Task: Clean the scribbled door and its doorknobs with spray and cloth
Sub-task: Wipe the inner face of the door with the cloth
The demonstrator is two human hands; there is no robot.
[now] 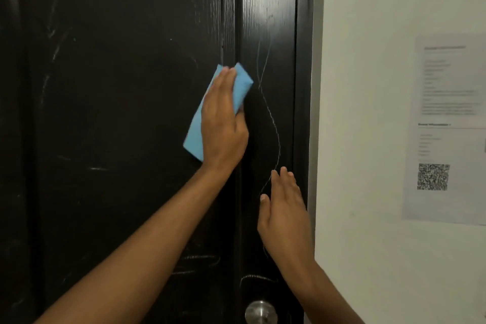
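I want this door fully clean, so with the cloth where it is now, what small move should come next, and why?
Probably slide the left hand, pressing the blue cloth flat on the door, a little to the right onto the wavy white scribble. That line runs unwiped just beside the cloth, down to the fingertips of the right hand, which rests open on the door.

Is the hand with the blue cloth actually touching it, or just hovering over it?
Touching. In the head view the left hand lies flat on the blue cloth, straight fingers pressing it against the black door.
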